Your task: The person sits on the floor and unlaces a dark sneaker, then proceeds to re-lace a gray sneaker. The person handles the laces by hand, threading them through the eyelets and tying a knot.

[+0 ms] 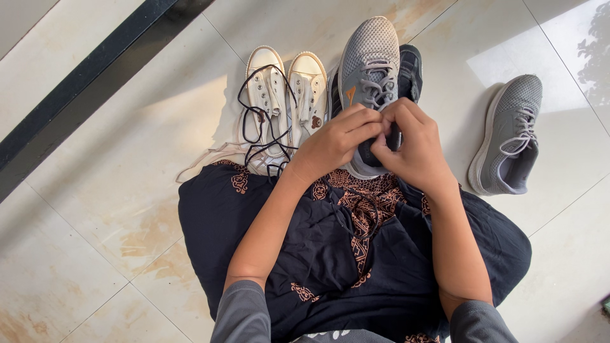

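A grey mesh sneaker (368,63) with grey laces rests on my lap, toe pointing away. My left hand (337,141) and my right hand (413,143) are both closed over its tongue and heel end, fingers pinched together at the lacing. What exactly the fingertips pinch is hidden. A dark sneaker (410,70) lies under and to the right of the grey one. A loose black lace (257,124) lies draped over a pair of white canvas sneakers (286,95) to the left.
The matching grey sneaker (511,136) lies alone on the tile floor at the right. My dark patterned garment (343,254) covers my lap. A black floor strip (82,82) runs diagonally at upper left.
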